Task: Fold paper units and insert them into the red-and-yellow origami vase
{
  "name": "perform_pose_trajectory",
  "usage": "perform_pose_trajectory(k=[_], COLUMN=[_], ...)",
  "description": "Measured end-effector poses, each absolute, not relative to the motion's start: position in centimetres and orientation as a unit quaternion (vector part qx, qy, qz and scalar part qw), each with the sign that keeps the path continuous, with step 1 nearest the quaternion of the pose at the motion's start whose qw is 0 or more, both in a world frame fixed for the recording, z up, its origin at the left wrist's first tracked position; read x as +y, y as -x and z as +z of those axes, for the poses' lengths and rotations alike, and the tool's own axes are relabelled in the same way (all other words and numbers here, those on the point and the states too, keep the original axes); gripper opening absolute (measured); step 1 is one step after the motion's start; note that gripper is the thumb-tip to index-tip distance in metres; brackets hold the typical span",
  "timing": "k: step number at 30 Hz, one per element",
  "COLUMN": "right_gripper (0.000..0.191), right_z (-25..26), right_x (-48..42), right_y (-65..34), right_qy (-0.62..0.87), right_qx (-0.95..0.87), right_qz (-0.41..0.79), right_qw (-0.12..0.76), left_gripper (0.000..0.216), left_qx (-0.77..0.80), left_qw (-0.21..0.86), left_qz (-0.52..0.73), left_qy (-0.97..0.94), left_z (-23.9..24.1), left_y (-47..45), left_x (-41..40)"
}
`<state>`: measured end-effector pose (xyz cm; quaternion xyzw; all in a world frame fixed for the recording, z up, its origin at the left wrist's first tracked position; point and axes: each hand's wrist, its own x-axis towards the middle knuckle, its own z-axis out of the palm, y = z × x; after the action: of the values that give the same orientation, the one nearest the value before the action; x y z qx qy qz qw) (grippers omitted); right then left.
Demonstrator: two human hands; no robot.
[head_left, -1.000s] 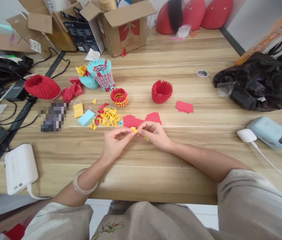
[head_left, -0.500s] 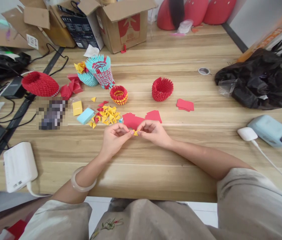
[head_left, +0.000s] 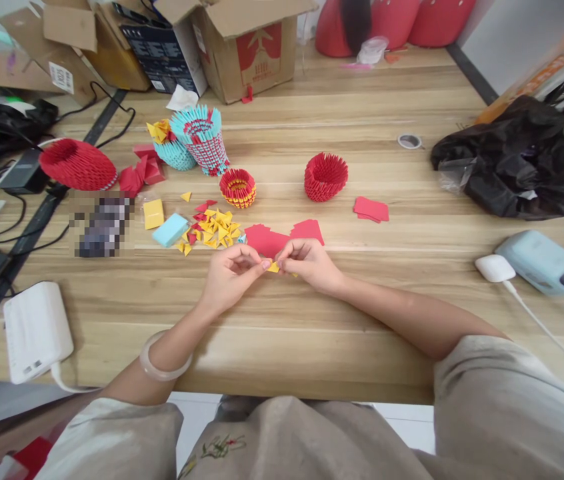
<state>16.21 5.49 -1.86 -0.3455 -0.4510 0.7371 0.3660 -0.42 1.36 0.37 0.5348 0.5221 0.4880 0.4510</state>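
Between my fingertips is a small folded yellow paper piece [head_left: 274, 267]. My left hand [head_left: 232, 275] pinches its left side, thumb and forefinger together. From the other side my right hand [head_left: 309, 265] grips it, and a bit of yellow shows under those fingers too. Just beyond my hands lie red paper sheets [head_left: 268, 240], partly covered by the fingers. To the left of them is a loose pile of yellow folded triangles [head_left: 218, 229] with a few red ones mixed in.
Past the pile stand a red-and-yellow paper bowl [head_left: 238, 189], a red paper bowl [head_left: 325, 177] and a blue-and-red paper vase [head_left: 205, 142]. A blue paper stack [head_left: 171, 231] and a yellow stack [head_left: 153, 214] lie left. A black plastic bag [head_left: 517, 157] sits right.
The yellow piece has turned slightly between my fingers, and a bit of yellow now shows below my right hand. Both hands stay in nearly the same place.
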Motion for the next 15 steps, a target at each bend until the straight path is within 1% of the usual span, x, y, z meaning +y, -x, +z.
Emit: perform_pose_trajectory(k=[4,8,12,15], right_gripper=[0.006,0.007,0.008,0.008], right_z=[-2.0,-2.1,-2.1,-1.9], right_x=[5.6,5.5,5.4,5.4], right_y=[-16.2,-16.2,-16.2,-16.2], right_qy=[0.337,0.322,0.308,0.300], right_qx=[-0.427,-0.427,-0.428,-0.422], right_qz=[0.757,0.761,0.767,0.776], right_qw=[0.361,0.367,0.365,0.361], left_gripper=[0.015,0.015,0.014,0.013], left_qx=[0.496,0.478,0.446,0.393], left_qw=[0.402,0.344,0.252,0.167], left_qz=[0.481,0.475,0.467,0.457], left_qy=[-0.601,-0.654,-0.721,-0.780], left_z=[0.0,-0.3,-0.2,-0.2], left_y=[1.0,1.3,1.6,2.1], left_x=[1.4,1.4,1.3,1.4])
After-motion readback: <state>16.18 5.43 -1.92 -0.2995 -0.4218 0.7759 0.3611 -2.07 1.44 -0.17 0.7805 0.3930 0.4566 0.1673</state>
